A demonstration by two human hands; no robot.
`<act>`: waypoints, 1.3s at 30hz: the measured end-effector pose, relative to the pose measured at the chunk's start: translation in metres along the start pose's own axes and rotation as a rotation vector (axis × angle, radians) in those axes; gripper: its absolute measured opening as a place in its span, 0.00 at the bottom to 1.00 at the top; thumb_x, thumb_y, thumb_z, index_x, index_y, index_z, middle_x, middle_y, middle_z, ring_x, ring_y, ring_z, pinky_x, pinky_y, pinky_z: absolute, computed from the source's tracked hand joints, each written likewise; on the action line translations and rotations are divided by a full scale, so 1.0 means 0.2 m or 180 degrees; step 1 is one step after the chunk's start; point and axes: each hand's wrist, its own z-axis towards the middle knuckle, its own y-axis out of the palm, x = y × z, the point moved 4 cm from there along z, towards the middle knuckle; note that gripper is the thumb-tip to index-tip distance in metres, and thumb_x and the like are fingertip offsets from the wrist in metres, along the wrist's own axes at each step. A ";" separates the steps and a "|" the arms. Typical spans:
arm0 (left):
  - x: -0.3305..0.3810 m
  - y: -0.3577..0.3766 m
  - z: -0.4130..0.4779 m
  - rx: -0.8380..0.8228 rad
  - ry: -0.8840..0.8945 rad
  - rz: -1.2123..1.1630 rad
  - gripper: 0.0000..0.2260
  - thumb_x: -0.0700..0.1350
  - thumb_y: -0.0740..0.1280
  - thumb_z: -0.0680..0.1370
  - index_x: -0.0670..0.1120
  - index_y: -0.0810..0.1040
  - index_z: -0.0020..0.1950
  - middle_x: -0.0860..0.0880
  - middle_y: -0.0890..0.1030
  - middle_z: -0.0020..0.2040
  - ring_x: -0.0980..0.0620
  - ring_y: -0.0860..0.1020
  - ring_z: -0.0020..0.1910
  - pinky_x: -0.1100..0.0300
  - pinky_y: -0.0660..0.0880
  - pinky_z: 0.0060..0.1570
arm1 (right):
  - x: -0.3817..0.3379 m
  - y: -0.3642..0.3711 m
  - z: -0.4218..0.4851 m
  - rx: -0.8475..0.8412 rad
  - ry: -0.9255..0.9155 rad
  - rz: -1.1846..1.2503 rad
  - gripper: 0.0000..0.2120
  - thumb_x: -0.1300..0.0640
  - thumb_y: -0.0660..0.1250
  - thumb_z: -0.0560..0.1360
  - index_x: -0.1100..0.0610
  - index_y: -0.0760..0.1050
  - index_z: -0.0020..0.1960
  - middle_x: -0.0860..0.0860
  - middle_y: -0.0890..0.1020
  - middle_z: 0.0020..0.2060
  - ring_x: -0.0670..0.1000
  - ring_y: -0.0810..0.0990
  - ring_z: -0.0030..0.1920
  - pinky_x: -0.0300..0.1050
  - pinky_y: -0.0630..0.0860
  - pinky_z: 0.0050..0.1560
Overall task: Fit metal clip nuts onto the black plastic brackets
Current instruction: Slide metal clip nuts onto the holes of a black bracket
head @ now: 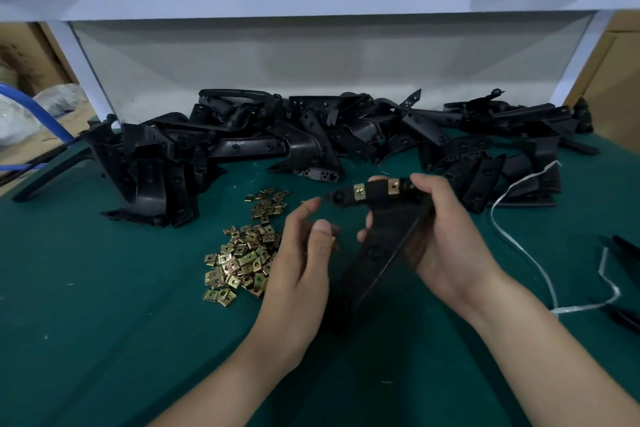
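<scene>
— Above mat centre, my right hand [446, 236] grips the bracket [381, 222]; my left hand [304, 253] pinches a clip nut [335, 245].
— Open room?
— Bare mat [104, 322] at seven o'clock; bracket heap [311, 128] edges twelve, nut pile [242, 260] at nine.

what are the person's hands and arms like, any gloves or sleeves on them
No gloves: the left hand and the right hand are both bare, with short, plain nails. No ring, watch or bracelet shows. The forearms are bare too, with no sleeve in view down to the bottom edge of the picture.
</scene>
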 end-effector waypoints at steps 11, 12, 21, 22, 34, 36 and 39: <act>0.04 -0.03 -0.02 0.0543 0.0464 0.0679 0.21 0.58 0.57 0.82 0.63 0.60 0.75 0.62 0.65 0.70 0.60 0.63 0.73 0.70 0.64 0.66 | -0.22 -0.01 -0.06 -0.0191 -0.1898 -0.2393 0.17 0.58 0.67 0.78 0.40 0.79 0.61 0.43 0.84 0.50 0.40 0.81 0.49 0.33 0.76 0.52; 0.04 -0.03 -0.02 0.0435 0.0364 0.0524 0.23 0.58 0.60 0.81 0.63 0.59 0.75 0.63 0.69 0.67 0.60 0.68 0.69 0.69 0.67 0.64 | -0.19 0.01 -0.06 -0.0221 -0.2015 -0.2661 0.18 0.60 0.67 0.78 0.40 0.79 0.60 0.40 0.83 0.50 0.38 0.80 0.49 0.30 0.74 0.52; 0.01 0.00 0.00 0.0073 -0.0037 0.0347 0.13 0.52 0.71 0.76 0.65 0.75 0.57 0.63 0.81 0.45 0.61 0.77 0.41 0.66 0.75 0.43 | 0.09 -0.07 -0.02 -0.0208 -0.1790 -0.2951 0.22 0.67 0.65 0.76 0.40 0.76 0.57 0.35 0.80 0.60 0.36 0.69 0.70 0.25 0.64 0.62; 0.00 0.00 0.00 0.0057 -0.0061 0.0337 0.11 0.50 0.71 0.77 0.64 0.76 0.56 0.63 0.81 0.44 0.61 0.76 0.39 0.67 0.74 0.42 | 0.11 -0.07 -0.02 -0.0175 -0.1791 -0.2995 0.20 0.62 0.67 0.75 0.39 0.75 0.58 0.36 0.79 0.62 0.35 0.67 0.71 0.25 0.63 0.63; 0.00 0.01 0.00 -0.0110 -0.0009 0.0631 0.15 0.43 0.68 0.80 0.61 0.76 0.62 0.58 0.81 0.49 0.65 0.77 0.44 0.73 0.71 0.43 | 0.14 -0.06 -0.05 -0.0425 -0.1762 -0.3184 0.19 0.51 0.60 0.77 0.44 0.70 0.67 0.39 0.73 0.69 0.37 0.59 0.76 0.27 0.59 0.68; -0.01 0.01 0.00 -0.0081 0.0033 0.0711 0.14 0.44 0.68 0.80 0.60 0.76 0.62 0.59 0.80 0.49 0.65 0.76 0.45 0.73 0.70 0.44 | 0.14 -0.06 -0.05 -0.0452 -0.1785 -0.3155 0.18 0.53 0.59 0.77 0.45 0.71 0.66 0.37 0.74 0.68 0.37 0.60 0.76 0.26 0.60 0.66; -0.02 0.00 0.00 -0.0030 0.0065 0.0759 0.14 0.44 0.68 0.80 0.61 0.76 0.61 0.58 0.80 0.48 0.63 0.76 0.44 0.70 0.71 0.44 | 0.14 -0.07 -0.05 -0.0490 -0.1815 -0.3161 0.17 0.54 0.59 0.78 0.44 0.70 0.66 0.35 0.73 0.67 0.37 0.60 0.76 0.29 0.59 0.69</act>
